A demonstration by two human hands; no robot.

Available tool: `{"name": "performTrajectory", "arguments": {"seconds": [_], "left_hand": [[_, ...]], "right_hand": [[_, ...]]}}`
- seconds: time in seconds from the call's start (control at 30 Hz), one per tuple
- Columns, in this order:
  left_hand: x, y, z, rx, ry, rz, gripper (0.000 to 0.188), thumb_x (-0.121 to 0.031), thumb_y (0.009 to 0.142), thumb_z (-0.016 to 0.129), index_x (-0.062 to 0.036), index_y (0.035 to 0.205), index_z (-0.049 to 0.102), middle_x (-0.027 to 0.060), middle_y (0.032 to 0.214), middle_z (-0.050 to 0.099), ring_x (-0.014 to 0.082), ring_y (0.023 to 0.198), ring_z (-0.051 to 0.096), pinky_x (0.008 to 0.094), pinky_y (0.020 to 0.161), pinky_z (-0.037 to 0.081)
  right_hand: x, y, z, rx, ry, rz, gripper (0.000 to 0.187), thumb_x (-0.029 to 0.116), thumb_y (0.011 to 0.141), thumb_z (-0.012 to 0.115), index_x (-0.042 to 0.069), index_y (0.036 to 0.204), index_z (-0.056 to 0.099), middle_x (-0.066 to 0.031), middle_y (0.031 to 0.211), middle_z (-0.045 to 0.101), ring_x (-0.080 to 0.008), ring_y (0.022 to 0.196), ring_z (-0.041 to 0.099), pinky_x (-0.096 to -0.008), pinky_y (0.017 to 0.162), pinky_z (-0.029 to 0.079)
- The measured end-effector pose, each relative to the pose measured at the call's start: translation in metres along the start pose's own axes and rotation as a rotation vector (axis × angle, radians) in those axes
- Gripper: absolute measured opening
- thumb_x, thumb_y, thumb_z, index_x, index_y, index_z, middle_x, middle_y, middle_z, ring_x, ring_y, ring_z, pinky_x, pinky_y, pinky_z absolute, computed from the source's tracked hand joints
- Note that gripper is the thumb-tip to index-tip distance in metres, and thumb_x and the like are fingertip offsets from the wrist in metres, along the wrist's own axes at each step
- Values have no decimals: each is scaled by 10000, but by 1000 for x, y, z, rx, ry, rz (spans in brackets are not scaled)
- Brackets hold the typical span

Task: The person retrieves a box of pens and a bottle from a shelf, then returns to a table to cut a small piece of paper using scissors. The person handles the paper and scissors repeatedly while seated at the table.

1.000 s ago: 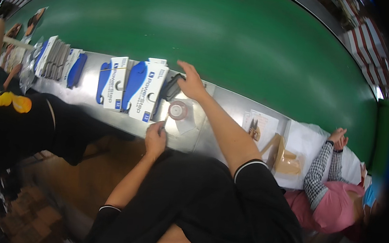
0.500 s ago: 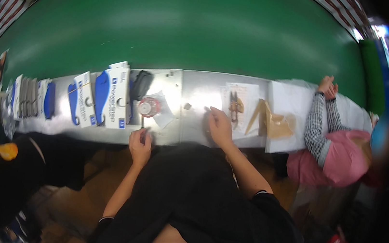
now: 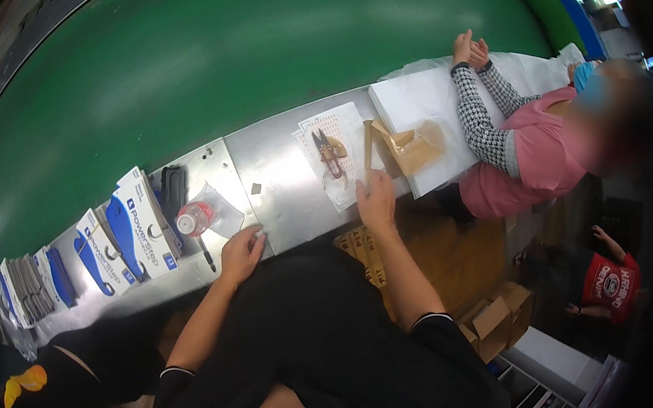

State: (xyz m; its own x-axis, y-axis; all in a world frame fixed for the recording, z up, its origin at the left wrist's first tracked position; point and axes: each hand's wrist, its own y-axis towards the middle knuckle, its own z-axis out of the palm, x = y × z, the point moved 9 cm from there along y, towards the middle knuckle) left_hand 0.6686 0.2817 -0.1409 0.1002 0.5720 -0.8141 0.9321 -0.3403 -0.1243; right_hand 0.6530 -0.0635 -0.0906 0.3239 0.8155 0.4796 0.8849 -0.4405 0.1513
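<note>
My left hand (image 3: 241, 255) is over the near edge of the metal table, fingers loosely bent and apart, with nothing seen in it. A dark pen-like stick (image 3: 207, 253) lies to its left, below a bottle with a red label (image 3: 192, 220) that is on clear plastic film. My right hand (image 3: 377, 204) reaches over the table edge, its fingers stretched out at the near end of a narrow brown strip (image 3: 367, 145); I cannot tell if they touch it. Left of that, red-handled snips (image 3: 330, 155) lie on printed sheets (image 3: 350, 125).
Blue-and-white insole packages (image 3: 146, 227) stand at the left, beside a black object (image 3: 173, 189). Brown paper (image 3: 415, 148) lies on a white stack (image 3: 392, 98) at the right. A person in pink (image 3: 541, 153) rests both arms there. A green surface (image 3: 223, 53) runs behind the table.
My view has turned toward the right. My left hand has come away from the pen-like stick; my right hand has moved right, from bare metal to the brown strip.
</note>
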Motion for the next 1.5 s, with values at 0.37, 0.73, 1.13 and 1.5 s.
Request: {"name": "performTrajectory", "arguments": {"seconds": [0.37,0.73,1.13,1.5], "left_hand": [[-21,8,7,-105,259,368,160,-182,859,683,-82,984,680,97,784,688,278,671,666,382,599,521],[-18,4,2,-116,211,378,185,-167,855,676,-78,1018,680,109,831,706,277,699,679,378,626,537],[-27,7,8,-92,321,405,171,-170,862,667,-73,1003,661,101,779,680,278,640,652,388,579,517],[-32,7,11,-116,341,456,203,-208,870,664,-85,1031,667,93,786,681,271,635,653,384,575,517]], "right_hand": [[-25,-34,18,97,-67,223,583,264,921,614,13,1414,428,-225,1414,451,-394,1329,410,-481,1090,348],[-21,-52,33,224,-226,220,725,436,926,600,-15,1452,386,-253,1547,312,-400,1439,283,-472,1160,258],[5,-31,24,5,-230,275,708,383,864,683,51,1440,439,-211,1465,411,-389,1365,372,-523,1095,320],[37,30,60,-39,22,200,333,231,881,681,110,1185,620,-120,1133,577,-337,1076,569,-455,897,474]]}}
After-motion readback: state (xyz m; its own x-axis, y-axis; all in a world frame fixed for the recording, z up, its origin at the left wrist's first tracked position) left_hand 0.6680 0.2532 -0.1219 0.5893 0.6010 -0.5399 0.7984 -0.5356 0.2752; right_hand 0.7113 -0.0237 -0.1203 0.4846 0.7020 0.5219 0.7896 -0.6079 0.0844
